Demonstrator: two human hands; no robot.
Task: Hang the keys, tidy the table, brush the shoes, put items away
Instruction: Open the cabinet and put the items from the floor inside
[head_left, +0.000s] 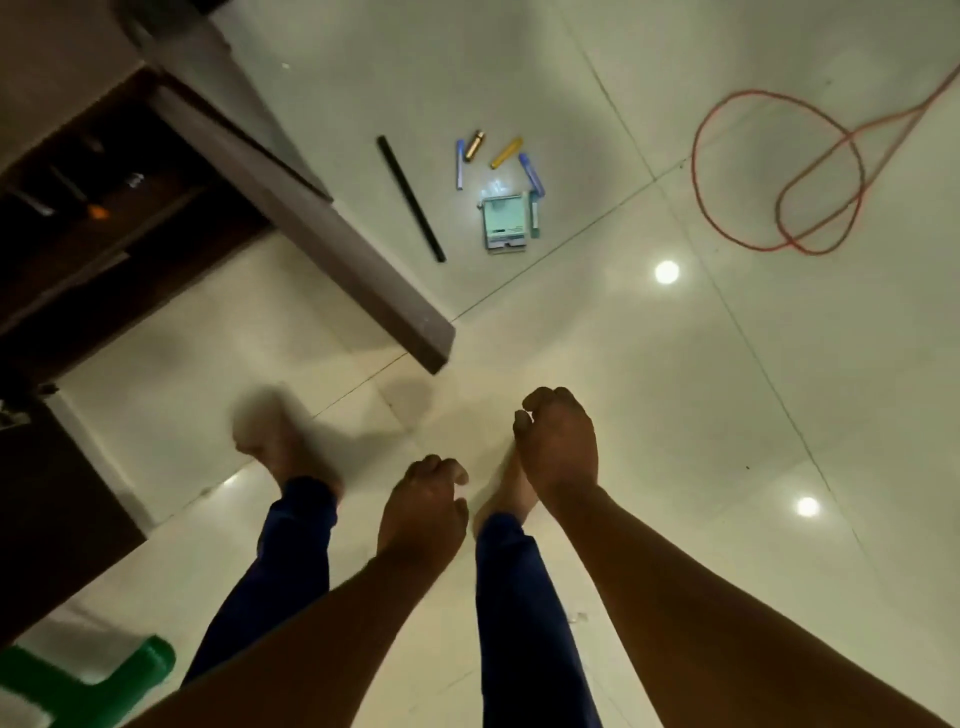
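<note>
I look straight down at a pale tiled floor. Small items lie scattered ahead: a black stick (410, 197), several coloured markers (506, 152), a gold tube (474, 144) and a small light box (505, 223). My left hand (423, 506) hangs in front of me with loosely curled fingers and holds nothing. My right hand (558, 439) is a little further forward, fingers also curled, with nothing in it. Both hands are well short of the items. No keys or shoes are in sight.
A dark wooden cabinet door (311, 223) stands swung out on the left over an open cabinet (93, 208). A red cord (779, 171) loops on the floor at the right. A green plastic piece (93, 680) sits bottom left. My bare feet and blue trousers are below.
</note>
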